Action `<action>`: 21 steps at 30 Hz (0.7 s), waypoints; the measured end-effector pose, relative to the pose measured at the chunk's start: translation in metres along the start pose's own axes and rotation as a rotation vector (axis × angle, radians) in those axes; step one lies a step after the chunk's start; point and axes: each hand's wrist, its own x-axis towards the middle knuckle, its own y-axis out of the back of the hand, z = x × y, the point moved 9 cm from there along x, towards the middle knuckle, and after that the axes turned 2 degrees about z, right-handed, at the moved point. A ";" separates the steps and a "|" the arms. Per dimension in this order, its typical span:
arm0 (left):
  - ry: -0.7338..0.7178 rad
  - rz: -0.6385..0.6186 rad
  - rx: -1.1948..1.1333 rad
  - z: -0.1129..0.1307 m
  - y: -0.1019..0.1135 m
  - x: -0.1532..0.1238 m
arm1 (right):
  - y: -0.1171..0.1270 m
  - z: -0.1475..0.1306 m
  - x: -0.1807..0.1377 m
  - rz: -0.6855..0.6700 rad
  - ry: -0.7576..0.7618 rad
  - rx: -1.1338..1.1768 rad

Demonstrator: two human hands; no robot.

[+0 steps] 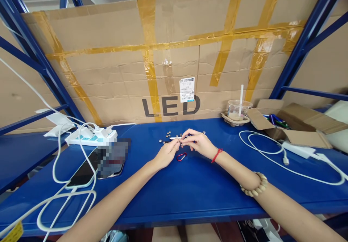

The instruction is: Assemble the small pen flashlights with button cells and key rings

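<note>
My left hand and my right hand meet over the middle of the blue table, fingertips close together. Both pinch at a small, dark, thin piece, too tiny and too covered by fingers to name. Just below them on the tabletop lies a red carabiner. Behind my fingers is a slim white and silver rod, partly hidden by my right hand. Several small round metal pieces are scattered beyond the left hand, and another round piece sits past the right one.
At left, a white power strip with looping cables stands near a phone and a pixelated object. At right are a plastic cup with a straw, an open carton of pens and a white charging cable. Cardboard walls the back.
</note>
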 end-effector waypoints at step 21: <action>0.025 -0.003 0.112 0.009 0.002 -0.006 | 0.001 0.010 0.000 0.093 -0.223 0.249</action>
